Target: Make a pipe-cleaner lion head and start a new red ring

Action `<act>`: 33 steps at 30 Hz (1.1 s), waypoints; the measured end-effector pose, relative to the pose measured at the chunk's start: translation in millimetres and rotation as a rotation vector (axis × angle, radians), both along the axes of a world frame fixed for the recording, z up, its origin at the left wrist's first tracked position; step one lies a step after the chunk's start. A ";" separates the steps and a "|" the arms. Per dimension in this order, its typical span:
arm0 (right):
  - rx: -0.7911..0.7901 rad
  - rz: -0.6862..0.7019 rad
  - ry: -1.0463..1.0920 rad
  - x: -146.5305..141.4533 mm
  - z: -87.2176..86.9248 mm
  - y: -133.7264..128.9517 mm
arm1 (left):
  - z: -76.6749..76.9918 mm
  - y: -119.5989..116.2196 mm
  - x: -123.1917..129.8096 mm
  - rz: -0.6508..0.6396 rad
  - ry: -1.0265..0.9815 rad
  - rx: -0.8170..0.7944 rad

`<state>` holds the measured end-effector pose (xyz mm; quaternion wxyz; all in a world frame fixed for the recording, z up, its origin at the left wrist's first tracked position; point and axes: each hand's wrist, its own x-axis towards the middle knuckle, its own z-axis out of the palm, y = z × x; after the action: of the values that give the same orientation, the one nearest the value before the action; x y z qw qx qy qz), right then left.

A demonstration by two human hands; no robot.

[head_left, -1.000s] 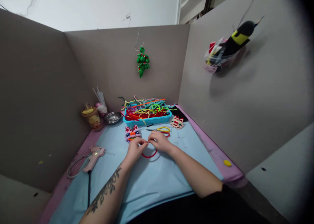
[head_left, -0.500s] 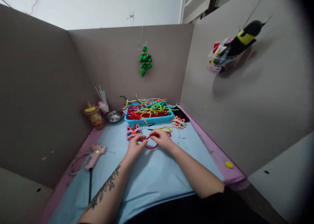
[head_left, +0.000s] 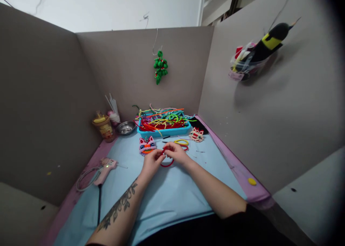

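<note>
Between my two hands is a red pipe cleaner [head_left: 167,165], its lower part hanging in a curved loop above the blue cloth. My left hand [head_left: 152,161] pinches it from the left, and my right hand [head_left: 175,153] pinches it from the right, fingertips close together. Fingers partly cover the pinched part. Just beyond my left hand lies a pink and purple animal-face piece [head_left: 147,145] with red ears. Behind my right hand rest yellow and red-handled scissors [head_left: 182,142]. Farther right sits a cream and red animal-face piece [head_left: 196,134].
A blue tray [head_left: 163,131] heaped with colourful pipe cleaners stands at the back. On the left are a pink glue gun [head_left: 105,171], a metal bowl [head_left: 126,128] and a cup [head_left: 104,128]. Grey panels enclose the table; a yellow disc [head_left: 252,181] lies near the right edge.
My left hand has moved slightly right, so the fingertips of both hands are closer together. The red loop hangs a little lower.
</note>
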<state>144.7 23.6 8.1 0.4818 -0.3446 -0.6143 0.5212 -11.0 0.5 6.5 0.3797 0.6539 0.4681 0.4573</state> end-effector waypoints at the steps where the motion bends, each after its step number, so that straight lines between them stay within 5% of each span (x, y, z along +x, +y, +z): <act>1: 0.005 -0.003 0.005 0.1 0.1 -0.2 | 0.9 -0.1 0.4 -0.005 -0.031 -0.030; 14: 0.089 -0.027 -0.128 12.3 2.8 2.9 | 7.6 0.3 -5.5 -0.055 -0.346 -0.435; 25: 0.356 0.021 -0.237 18.4 5.0 4.4 | 9.4 0.1 -9.0 -0.136 -0.509 -0.603; 29: 0.354 0.036 -0.236 19.0 6.6 4.0 | 10.5 -0.3 -9.3 -0.131 -0.428 -0.567; 33: 0.137 0.056 -0.161 14.8 6.6 2.3 | 7.8 1.9 -10.3 -0.065 -0.151 -0.269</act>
<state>159.5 26.0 14.8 0.4385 -0.3344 -0.6946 0.4619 -21.3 2.5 14.3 0.5125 0.5756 0.4741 0.4258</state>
